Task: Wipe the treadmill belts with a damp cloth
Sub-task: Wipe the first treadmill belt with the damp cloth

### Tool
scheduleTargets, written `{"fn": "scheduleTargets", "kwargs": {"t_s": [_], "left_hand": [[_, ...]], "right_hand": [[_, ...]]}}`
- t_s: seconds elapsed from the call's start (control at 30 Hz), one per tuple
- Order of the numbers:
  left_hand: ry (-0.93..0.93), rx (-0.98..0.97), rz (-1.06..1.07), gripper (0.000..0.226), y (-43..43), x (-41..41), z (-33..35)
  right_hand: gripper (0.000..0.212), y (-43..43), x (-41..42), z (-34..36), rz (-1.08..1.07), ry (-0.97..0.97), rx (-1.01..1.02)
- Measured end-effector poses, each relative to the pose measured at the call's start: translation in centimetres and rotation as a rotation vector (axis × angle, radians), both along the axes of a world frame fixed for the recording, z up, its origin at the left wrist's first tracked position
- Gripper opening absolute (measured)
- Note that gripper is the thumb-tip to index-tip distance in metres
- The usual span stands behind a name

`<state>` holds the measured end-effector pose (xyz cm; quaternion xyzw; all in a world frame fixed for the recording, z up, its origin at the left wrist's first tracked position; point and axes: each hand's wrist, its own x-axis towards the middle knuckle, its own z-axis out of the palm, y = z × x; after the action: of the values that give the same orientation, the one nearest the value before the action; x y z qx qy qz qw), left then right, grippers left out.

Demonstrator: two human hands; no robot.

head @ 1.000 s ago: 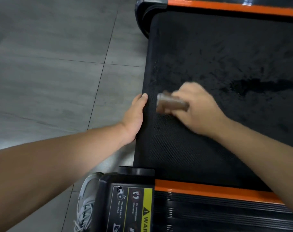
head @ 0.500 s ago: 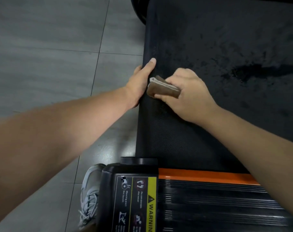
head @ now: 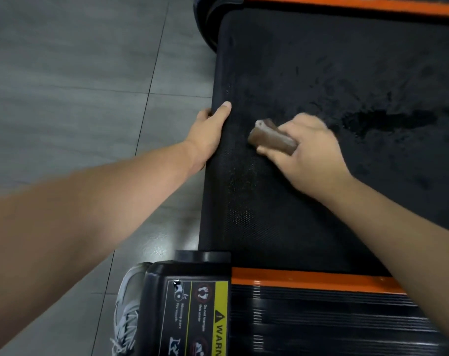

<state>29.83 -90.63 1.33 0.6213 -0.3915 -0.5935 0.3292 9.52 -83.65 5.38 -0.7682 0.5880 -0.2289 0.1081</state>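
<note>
Head view: the left hand grips the end edge of the black treadmill belt. Its thumb lies flat on top of the belt and the other fingers bend down over the edge, where they are mostly hidden. Just to the right of it, apart from it, the right hand is on the belt surface. This hand is closed around a brown folded cloth. The fingers wrap over the top of the cloth and the thumb is under its near side. The free end of the cloth points toward the left hand and looks to lie on the belt. The right hand is a little blurred, so I cannot tell how hard it presses.

Beyond the right hand, further to the right, there is a dark wet patch on the belt, with smaller dark marks around it. Far above both hands an orange strip runs along the far side of the belt. Below the right forearm a second orange strip borders the near side, and under it is a black ribbed side rail. Below the left forearm, on the corner of this rail, is a warning label with yellow and black parts. Left of the label a grey shoe stands on the grey tiled floor, which fills the area to the left of the left hand.
</note>
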Motion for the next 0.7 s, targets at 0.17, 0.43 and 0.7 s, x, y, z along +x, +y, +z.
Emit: {"fn": "scheduleTargets", "kwargs": {"t_s": [0.17,0.43,0.7], "left_hand": [[-0.096,-0.082,0.014,0.040,-1.2,-0.5,1.1],[-0.210,-0.267,-0.080,0.057,-5.0,-1.7,1.6],[-0.241,-0.293,-0.082,0.054,-5.9,-2.6,1.0]], "right_hand": [[0.035,0.9,-0.1,0.5,0.301,-0.040,0.070],[0.037,-11.7,-0.4,-0.1,-0.052,0.070,-0.024],[0.030,-16.3,-2.2,-0.1,0.027,0.089,-0.053]]}}
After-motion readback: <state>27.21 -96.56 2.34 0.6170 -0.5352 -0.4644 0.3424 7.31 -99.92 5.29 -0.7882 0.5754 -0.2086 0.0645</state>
